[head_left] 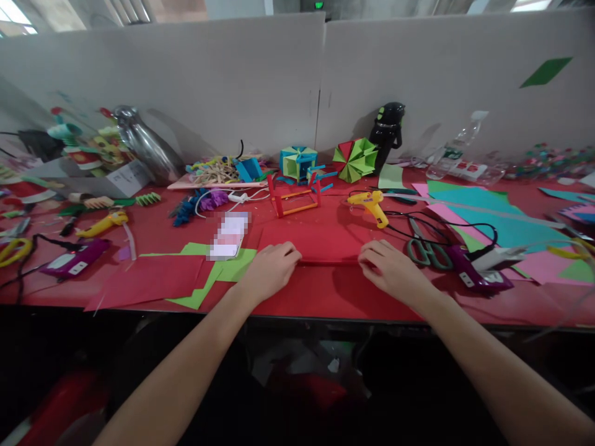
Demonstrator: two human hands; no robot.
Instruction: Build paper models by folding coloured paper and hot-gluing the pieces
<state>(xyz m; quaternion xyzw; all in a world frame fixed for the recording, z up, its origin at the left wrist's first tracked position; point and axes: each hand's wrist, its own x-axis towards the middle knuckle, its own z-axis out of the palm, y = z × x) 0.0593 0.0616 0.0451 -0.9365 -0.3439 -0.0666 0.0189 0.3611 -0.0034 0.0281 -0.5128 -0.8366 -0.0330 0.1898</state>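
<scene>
Both hands grip the near edge of a red sheet of paper [320,241] lying on the red tabletop. At its left end, my left hand [274,269] is closed with fingertips pressed on the paper. Opposite it, my right hand [390,269] pinches the right end of the same edge. Between them the edge looks folded or rolled into a narrow strip. Just beyond the paper stands a small frame of red and orange sticks [297,201]. A yellow glue gun [370,206] lies past my right hand, and a phone [229,236] rests beyond my left.
Green-handled scissors [430,253] and a purple power strip [481,275] lie right, near coloured paper sheets [499,223]. Leftward are red sheets [149,282], another glue gun [105,224] and a second power strip [77,259]. A black bottle [388,133] and paper models stand before the partition [232,80].
</scene>
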